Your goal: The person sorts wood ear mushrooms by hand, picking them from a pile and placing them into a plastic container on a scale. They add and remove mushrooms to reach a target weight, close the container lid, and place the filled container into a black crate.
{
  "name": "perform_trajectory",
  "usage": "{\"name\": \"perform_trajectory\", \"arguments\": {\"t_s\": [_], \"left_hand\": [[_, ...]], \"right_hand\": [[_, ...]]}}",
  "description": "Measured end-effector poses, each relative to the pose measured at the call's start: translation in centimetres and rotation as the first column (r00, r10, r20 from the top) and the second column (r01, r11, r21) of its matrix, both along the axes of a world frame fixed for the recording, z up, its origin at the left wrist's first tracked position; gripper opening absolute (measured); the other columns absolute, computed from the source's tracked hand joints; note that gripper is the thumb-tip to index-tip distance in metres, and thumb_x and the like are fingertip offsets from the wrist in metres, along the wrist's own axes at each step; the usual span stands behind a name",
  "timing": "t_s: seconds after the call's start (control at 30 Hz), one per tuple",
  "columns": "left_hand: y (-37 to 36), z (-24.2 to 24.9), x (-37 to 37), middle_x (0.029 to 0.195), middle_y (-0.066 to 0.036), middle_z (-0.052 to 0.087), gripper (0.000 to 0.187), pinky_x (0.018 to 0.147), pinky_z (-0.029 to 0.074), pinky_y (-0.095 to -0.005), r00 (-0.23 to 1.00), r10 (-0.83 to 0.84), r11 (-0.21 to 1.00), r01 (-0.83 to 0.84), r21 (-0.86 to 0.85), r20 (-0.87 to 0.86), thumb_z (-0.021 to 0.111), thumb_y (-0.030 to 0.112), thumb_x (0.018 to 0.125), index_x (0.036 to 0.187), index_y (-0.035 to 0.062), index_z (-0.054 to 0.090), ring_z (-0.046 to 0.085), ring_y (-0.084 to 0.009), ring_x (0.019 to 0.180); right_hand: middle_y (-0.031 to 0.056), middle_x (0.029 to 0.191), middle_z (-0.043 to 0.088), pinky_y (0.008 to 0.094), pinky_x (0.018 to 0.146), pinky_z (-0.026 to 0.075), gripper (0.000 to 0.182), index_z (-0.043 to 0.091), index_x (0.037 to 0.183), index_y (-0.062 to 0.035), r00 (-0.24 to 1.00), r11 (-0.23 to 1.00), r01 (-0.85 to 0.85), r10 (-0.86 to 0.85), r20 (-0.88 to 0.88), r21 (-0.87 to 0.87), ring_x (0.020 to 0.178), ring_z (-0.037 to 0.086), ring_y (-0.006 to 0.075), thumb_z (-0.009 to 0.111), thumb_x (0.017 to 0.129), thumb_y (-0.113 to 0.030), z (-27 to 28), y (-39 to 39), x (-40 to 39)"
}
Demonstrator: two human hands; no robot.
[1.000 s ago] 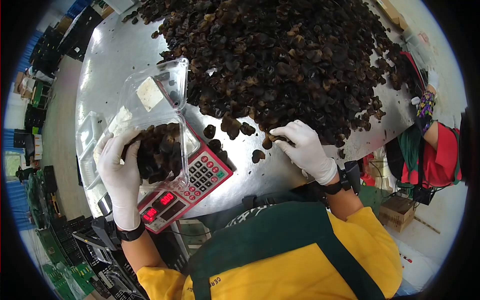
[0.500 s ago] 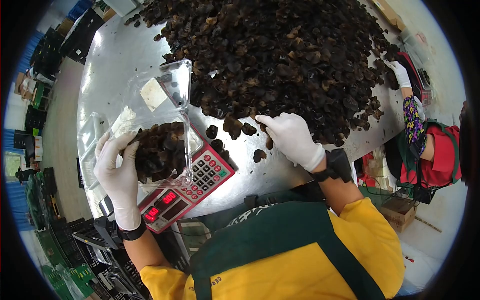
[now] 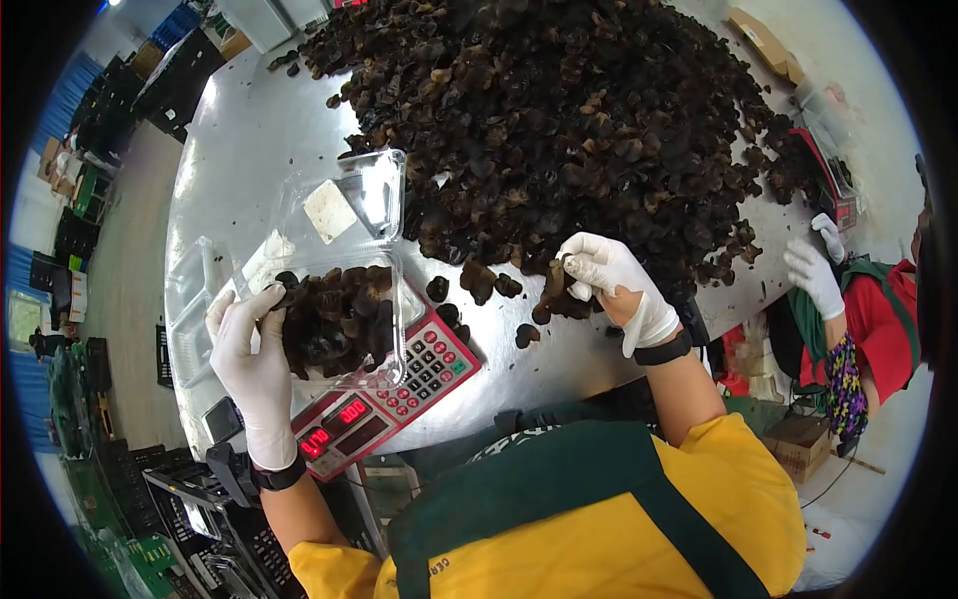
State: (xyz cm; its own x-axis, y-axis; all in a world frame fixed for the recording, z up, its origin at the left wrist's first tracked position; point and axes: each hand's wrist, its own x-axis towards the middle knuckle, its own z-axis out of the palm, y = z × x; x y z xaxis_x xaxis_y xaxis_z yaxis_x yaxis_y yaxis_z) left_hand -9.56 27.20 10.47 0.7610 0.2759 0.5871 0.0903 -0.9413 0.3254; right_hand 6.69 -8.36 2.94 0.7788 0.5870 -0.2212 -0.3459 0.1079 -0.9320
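Note:
A clear plastic clamshell box point(image 3: 397, 344), its lid open, sits on the red and white digital scale point(image 3: 424, 369). Dark brown wood ear mushrooms point(image 3: 339, 319) fill its base. My left hand point(image 3: 247, 349), in a white glove, is at the box's left side, thumb and forefinger closed on the edge of the mushrooms there. A wood ear mushroom piece point(image 3: 554, 295) hangs from the closed fingers of my gloved right hand point(image 3: 614, 280), at the near edge of a big mushroom heap point(image 3: 559, 130). The scale's red digits seem to read 0.170.
Loose mushroom pieces point(image 3: 527, 335) lie between scale and heap on the metal table point(image 3: 235, 130). Empty clear trays point(image 3: 195, 319) stand at the left. Across the right side, a co-worker's gloved hand point(image 3: 813, 278) is near another red scale point(image 3: 833, 185). Black crates point(image 3: 190, 499) stand below left.
My right hand has drawn back slightly and closed on a mushroom piece. The scale reading went up from about 0.160. The co-worker's hands came back from the heap. The view shifted a little.

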Motion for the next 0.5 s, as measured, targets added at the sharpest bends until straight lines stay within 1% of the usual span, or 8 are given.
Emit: {"name": "perform_trajectory", "arguments": {"t_s": [0.07, 0.1, 0.13, 0.2, 0.27, 0.37, 0.47, 0.5], "left_hand": [[0.2, 0.0, -0.2, 0.088, -0.007, 0.074, 0.018, 0.105, 0.044, -0.0406, 1.000, 0.001, 1.000, -0.002, 0.010, 0.016, 0.075, -0.005, 0.078, 0.093, 0.0048, 0.073, 0.067, -0.0232, 0.084], [0.5, -0.1, -0.3, 0.089, -0.006, 0.074, 0.017, 0.107, 0.044, -0.0419, 0.999, -0.018, 1.000, 0.019, -0.011, 0.042, 0.074, -0.005, 0.080, 0.094, 0.0046, 0.073, 0.067, -0.0220, 0.087], [1.0, -0.1, -0.7, 0.090, -0.006, 0.074, 0.016, 0.108, 0.045, -0.0431, 0.998, -0.028, 0.999, 0.029, -0.024, 0.063, 0.073, -0.004, 0.081, 0.094, 0.0043, 0.074, 0.068, -0.0208, 0.090], [1.2, 0.2, -0.8, 0.086, -0.005, 0.074, 0.016, 0.108, 0.045, -0.0426, 0.996, -0.012, 1.000, 0.013, -0.019, 0.084, 0.076, -0.005, 0.078, 0.090, 0.0040, 0.073, 0.068, -0.0202, 0.085], [1.5, 0.1, -1.1, 0.089, -0.005, 0.073, 0.020, 0.091, 0.048, -0.0380, 0.996, 0.022, 0.999, -0.020, -0.028, 0.091, 0.080, -0.002, 0.073, 0.089, 0.0070, 0.073, 0.066, -0.0255, 0.090], [1.6, -0.4, -1.9, 0.088, -0.002, 0.072, 0.021, 0.087, 0.047, -0.0309, 0.994, 0.006, 0.922, 0.038, -0.386, 0.111, 0.081, -0.002, 0.074, 0.093, 0.0054, 0.074, 0.063, -0.0165, 0.086], [1.7, -0.5, -2.4, 0.087, -0.002, 0.071, 0.020, 0.085, 0.047, -0.0291, 0.992, 0.013, 0.914, 0.040, -0.403, 0.128, 0.080, -0.002, 0.076, 0.094, 0.0047, 0.074, 0.063, -0.0143, 0.084], [1.2, -0.1, -2.6, 0.087, -0.003, 0.071, 0.020, 0.085, 0.048, -0.0293, 0.991, 0.022, 0.885, 0.043, -0.464, 0.133, 0.079, -0.003, 0.077, 0.095, 0.0038, 0.073, 0.063, -0.0148, 0.082]], "right_hand": [[-0.0026, 0.077, 0.060, 0.0214, 0.061, 0.041, 0.010, 0.067, 0.099, -0.0027, 0.999, 0.999, -0.032, 0.032, 0.014, -0.013, 0.065, 0.051, 0.0048, 0.066, 0.097, -0.012, -0.2, 0.1, -0.2], [-0.0032, 0.075, 0.059, 0.0225, 0.061, 0.040, 0.009, 0.066, 0.098, -0.0030, 0.999, 0.994, -0.026, 0.030, 0.041, -0.106, 0.065, 0.051, 0.0050, 0.066, 0.097, -0.012, 0.5, 0.5, -0.3], [-0.0029, 0.075, 0.060, 0.0216, 0.060, 0.041, 0.009, 0.066, 0.098, -0.0029, 0.998, 0.993, -0.024, 0.031, 0.062, -0.114, 0.064, 0.051, 0.0048, 0.065, 0.097, -0.011, 0.7, 1.0, -0.4], [-0.0021, 0.076, 0.061, 0.0205, 0.060, 0.040, 0.009, 0.066, 0.099, -0.0026, 0.993, 0.990, -0.036, 0.051, 0.106, -0.138, 0.064, 0.052, 0.0044, 0.066, 0.097, -0.011, 2.3, 2.2, -0.5], [-0.0009, 0.078, 0.064, 0.0197, 0.059, 0.041, 0.009, 0.066, 0.099, -0.0023, 0.987, 0.993, -0.090, 0.098, 0.128, -0.072, 0.065, 0.052, 0.0037, 0.067, 0.096, -0.011, 4.1, 3.9, -0.5], [0.0003, 0.076, 0.065, 0.0190, 0.057, 0.041, 0.012, 0.066, 0.101, -0.0007, 0.934, 0.961, -0.246, 0.269, 0.233, -0.124, 0.062, 0.053, 0.0032, 0.066, 0.096, -0.012, 7.8, 7.4, -0.8], [-0.0011, 0.072, 0.064, 0.0216, 0.057, 0.044, 0.014, 0.068, 0.103, -0.0009, 0.825, 0.929, -0.319, 0.370, 0.428, -0.187, 0.065, 0.056, 0.0017, 0.067, 0.094, -0.012, 9.9, 12.1, -2.3], [0.0010, 0.072, 0.065, 0.0236, 0.058, 0.045, 0.014, 0.069, 0.104, -0.0022, 0.762, 0.909, -0.352, 0.417, 0.496, -0.223, 0.064, 0.058, 0.0043, 0.068, 0.093, -0.011, 9.7, 13.6, -2.5]]}}
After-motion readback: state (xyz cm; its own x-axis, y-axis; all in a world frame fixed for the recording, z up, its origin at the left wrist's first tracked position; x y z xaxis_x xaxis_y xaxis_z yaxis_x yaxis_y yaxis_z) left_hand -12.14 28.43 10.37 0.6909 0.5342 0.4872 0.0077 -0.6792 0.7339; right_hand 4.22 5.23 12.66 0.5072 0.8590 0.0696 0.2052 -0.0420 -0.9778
